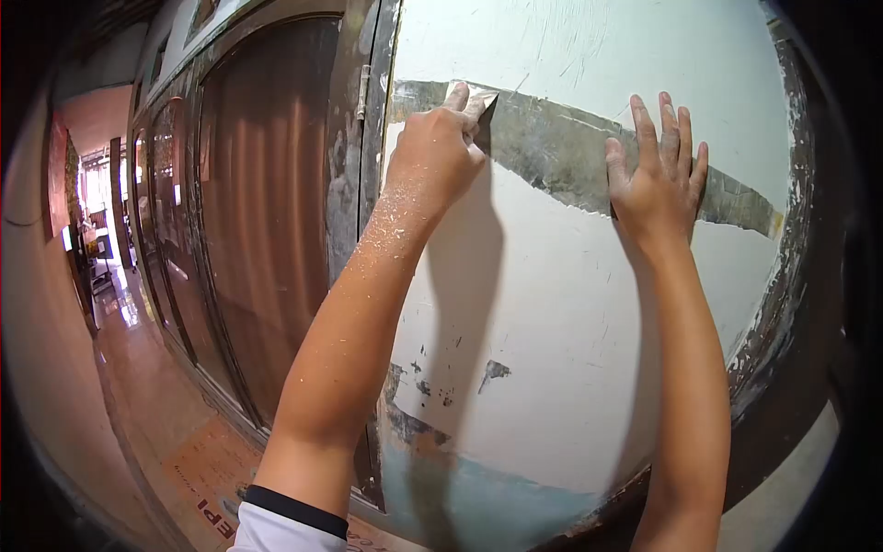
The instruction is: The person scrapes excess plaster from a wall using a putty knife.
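My left hand [441, 143] is closed round a small flat scraper blade [484, 96], its edge against the wall at the upper edge of a grey bare strip [543, 143]. White flakes of paint dust the left wrist and forearm. My right hand [658, 175] lies on the wall with its fingers spread, over the right part of the same strip. Pale paint [552, 276] covers the wall above and below the strip. Small dark bare patches [495, 372] show lower down.
Left of the wall stands a dark wooden frame [349, 138] with a glazed, curtained panel [262, 212]. A corridor floor [138, 368] runs away at the left, with printed cardboard [207, 478] on it. A dark, chipped frame [800, 184] borders the wall at right.
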The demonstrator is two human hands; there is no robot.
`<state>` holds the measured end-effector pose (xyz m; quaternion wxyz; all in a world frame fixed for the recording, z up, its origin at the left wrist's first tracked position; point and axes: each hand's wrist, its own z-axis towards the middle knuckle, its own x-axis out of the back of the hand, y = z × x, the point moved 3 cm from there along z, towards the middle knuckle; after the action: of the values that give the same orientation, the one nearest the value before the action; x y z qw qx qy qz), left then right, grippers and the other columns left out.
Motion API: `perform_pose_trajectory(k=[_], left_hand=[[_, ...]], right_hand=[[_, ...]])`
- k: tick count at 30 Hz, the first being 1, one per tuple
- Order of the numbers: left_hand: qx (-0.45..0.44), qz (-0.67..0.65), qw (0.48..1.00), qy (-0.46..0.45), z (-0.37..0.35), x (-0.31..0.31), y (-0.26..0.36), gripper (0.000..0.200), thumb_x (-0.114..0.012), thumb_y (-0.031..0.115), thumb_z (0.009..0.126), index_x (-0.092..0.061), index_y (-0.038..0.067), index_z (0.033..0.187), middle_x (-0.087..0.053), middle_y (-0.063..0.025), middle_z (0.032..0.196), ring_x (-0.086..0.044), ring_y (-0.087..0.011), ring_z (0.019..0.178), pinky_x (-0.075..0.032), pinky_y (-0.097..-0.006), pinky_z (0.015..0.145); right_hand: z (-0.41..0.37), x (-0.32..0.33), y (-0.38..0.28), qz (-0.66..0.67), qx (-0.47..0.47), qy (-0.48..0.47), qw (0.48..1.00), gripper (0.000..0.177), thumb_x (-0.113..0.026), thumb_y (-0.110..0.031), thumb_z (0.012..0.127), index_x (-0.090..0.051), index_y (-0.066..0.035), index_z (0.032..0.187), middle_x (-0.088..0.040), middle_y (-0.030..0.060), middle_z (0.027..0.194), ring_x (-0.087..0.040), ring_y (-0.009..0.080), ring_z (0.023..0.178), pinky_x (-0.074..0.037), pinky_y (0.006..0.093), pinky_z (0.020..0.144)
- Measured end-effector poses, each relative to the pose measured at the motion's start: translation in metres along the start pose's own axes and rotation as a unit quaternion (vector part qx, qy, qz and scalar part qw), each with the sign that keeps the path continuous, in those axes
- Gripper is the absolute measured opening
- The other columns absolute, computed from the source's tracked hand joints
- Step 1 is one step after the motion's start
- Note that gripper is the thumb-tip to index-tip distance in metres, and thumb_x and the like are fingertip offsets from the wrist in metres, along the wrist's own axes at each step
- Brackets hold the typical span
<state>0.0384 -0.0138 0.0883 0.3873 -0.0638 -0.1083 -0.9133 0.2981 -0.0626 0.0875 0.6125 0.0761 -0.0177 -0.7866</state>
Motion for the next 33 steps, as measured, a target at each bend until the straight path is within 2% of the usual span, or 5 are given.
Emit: perform_pose_trajectory(k=[3,5,11,21,33], left_hand=[[-0.011,-0.015,0.999,0.026,-0.002,0.0,-0.001,0.03,-0.057,0.002,0.081,-0.078,0.001,0.103,-0.057,-0.0153,0.148,-0.071,-0.0403,0.108,-0.056,-0.0448,0.103],[0.005,0.018,1.0,0.002,-0.006,0.003,0.003,0.051,-0.054,0.002,0.088,-0.068,0.011,0.136,-0.054,-0.0134,0.151,-0.068,-0.035,0.119,-0.053,-0.0389,0.106],[0.048,0.024,0.997,-0.056,0.002,0.008,-0.007,0.05,-0.053,0.002,0.09,-0.069,0.013,0.136,-0.055,-0.0086,0.152,-0.069,-0.0342,0.118,-0.053,-0.0394,0.104],[-0.02,0.013,0.999,0.04,-0.008,0.007,-0.021,0.048,-0.055,0.005,0.091,-0.068,0.016,0.136,-0.054,-0.006,0.152,-0.067,-0.0338,0.121,-0.052,-0.0372,0.106],[0.02,-0.006,1.0,-0.006,0.001,0.019,-0.03,0.052,-0.051,0.002,0.091,-0.067,0.017,0.138,-0.054,-0.0052,0.152,-0.063,-0.032,0.129,-0.048,-0.0362,0.111]], right_hand=[[-0.001,0.005,-0.003,0.016,-0.004,-0.003,1.0,0.059,-0.045,-0.049,0.106,-0.04,-0.027,0.16,-0.029,0.0044,0.171,-0.017,0.0257,0.16,-0.01,0.0552,0.13],[-0.001,0.005,-0.002,0.003,-0.008,-0.012,1.0,0.058,-0.045,-0.048,0.106,-0.04,-0.028,0.16,-0.029,0.0043,0.171,-0.017,0.0257,0.16,-0.009,0.0553,0.13],[-0.002,0.003,-0.002,0.015,-0.013,-0.003,1.0,0.058,-0.047,-0.05,0.105,-0.042,-0.029,0.159,-0.032,0.0036,0.169,-0.017,0.0241,0.16,-0.009,0.0552,0.13],[-0.001,0.002,0.0,0.021,-0.009,0.011,1.0,0.057,-0.048,-0.049,0.104,-0.044,-0.029,0.157,-0.033,0.0036,0.169,-0.019,0.0245,0.159,-0.009,0.056,0.13],[-0.002,0.005,-0.001,0.028,-0.014,0.009,0.999,0.057,-0.052,-0.048,0.103,-0.046,-0.028,0.156,-0.035,0.0042,0.167,-0.021,0.0247,0.159,-0.011,0.0556,0.13]])
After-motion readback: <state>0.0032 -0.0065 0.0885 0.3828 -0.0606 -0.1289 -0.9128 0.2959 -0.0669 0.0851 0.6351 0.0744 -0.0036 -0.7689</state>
